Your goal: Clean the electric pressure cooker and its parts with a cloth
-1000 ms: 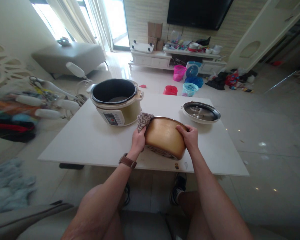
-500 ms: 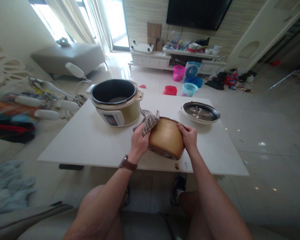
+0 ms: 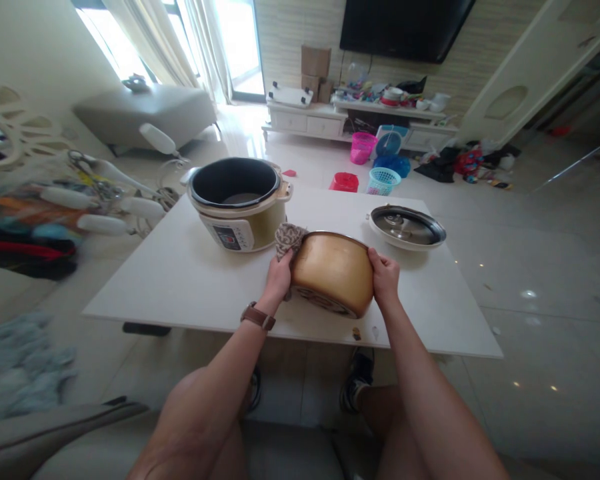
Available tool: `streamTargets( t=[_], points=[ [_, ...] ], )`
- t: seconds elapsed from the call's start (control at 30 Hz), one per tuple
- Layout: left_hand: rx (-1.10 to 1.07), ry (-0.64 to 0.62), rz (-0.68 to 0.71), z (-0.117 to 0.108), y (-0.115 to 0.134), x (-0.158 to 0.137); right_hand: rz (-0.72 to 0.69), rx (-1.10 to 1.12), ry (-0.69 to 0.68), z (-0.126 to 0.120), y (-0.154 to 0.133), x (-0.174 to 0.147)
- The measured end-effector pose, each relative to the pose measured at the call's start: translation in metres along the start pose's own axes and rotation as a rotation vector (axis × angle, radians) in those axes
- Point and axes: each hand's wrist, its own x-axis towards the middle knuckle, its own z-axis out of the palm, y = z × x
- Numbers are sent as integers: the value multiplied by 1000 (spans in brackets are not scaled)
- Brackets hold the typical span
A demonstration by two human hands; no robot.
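A golden-brown inner pot point(image 3: 334, 270) is held tilted over the front of the white table point(image 3: 190, 293), part of its dark underside showing. At its left side, my left hand point(image 3: 279, 275) is closed on the pot with a brown-and-white patterned cloth point(image 3: 289, 240) bunched between. My right hand point(image 3: 385, 275) grips the opposite side near the rim, thumb outside; its other fingers are partly hidden. Left of the pot stands an open electric cooker point(image 3: 263, 227) with a dark interior and a front control panel. To the right rests a round lid point(image 3: 407, 227), its metal inner side up.
Two small items, one a brown piece point(image 3: 357, 333), lie by the table's front edge. Beyond the table stand a red bin point(image 3: 344, 182), a light-blue basket point(image 3: 384, 180) and a pink basket point(image 3: 363, 148). A lamp with white shades point(image 3: 103, 225) is at the left.
My left hand and the cloth have shifted left, from over the pot's rim to its outer side. The pot has turned slightly. The whole view has moved a little.
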Motion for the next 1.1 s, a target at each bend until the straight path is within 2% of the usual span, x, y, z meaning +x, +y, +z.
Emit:
streamTargets(
  t=[0.07, 0.13, 0.23, 0.43, 0.57, 0.73, 1.0, 1.1],
  points=[
    [-62, 13, -89, 0, -5, 7, -27, -63, -26, -3, -6, 2],
    [-76, 17, -96, 2, -3, 7, -95, -139, -37, -7, -18, 2],
    [-46, 3, 16, 9, 7, -3, -170, -208, -27, -10, -38, -2],
    [62, -133, 187, 17, 21, -35, -171, -402, 76, -9, -62, -10],
    [93, -149, 202, 13, 21, -43, -173, -434, 78, -9, -58, -11],
    [16, -116, 182, 8, 16, -30, -108, -291, 2, -10, -40, -7],
    [-24, -25, -95, 0, -4, -1, -89, -146, -27, -6, -21, -2],
    [-12, -7, -101, 2, -4, 0, -85, -146, -34, -7, -17, -1]
  ],
)
